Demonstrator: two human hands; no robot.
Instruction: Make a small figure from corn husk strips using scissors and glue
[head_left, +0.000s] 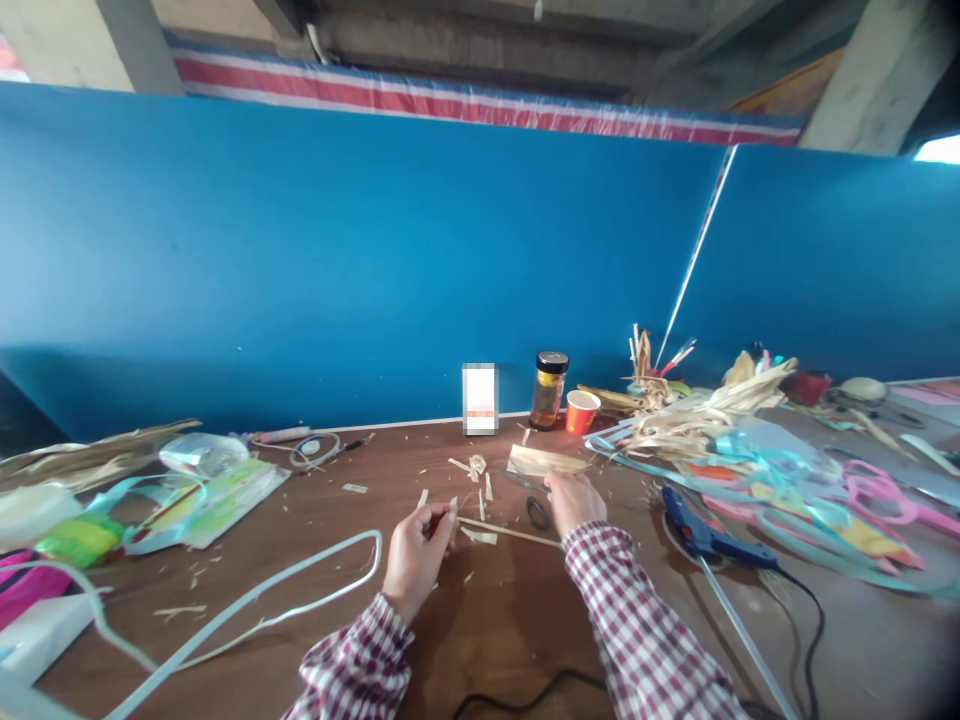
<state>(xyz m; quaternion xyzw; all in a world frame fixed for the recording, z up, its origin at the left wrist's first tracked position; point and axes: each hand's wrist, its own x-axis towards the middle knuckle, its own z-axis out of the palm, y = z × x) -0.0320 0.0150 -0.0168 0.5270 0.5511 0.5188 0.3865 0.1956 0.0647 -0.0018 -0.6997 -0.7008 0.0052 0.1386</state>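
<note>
My left hand (421, 550) is closed in a pinch, with a small pale scrap of dried husk (454, 503) showing at the fingertips. A thin straw-coloured stick (510, 532) slants from beside those fingertips towards the right. Fingers bent, my right hand (576, 503) is over a pair of scissors (538, 512); one dark handle loop shows to its left and the other is hidden beneath the hand. Just beyond the fingers lies a flat piece of dried husk (547, 460). Small husk cuttings (478, 465) are scattered between and beyond the hands.
A lidded jar (550, 392) and red paper cup (581, 411) stand near the blue partition (375, 260). Right are a blue glue gun (716, 535), husk bundles (690, 420) and pink scissors (892, 495). A pale bent tube or cable (300, 560) crosses the left side.
</note>
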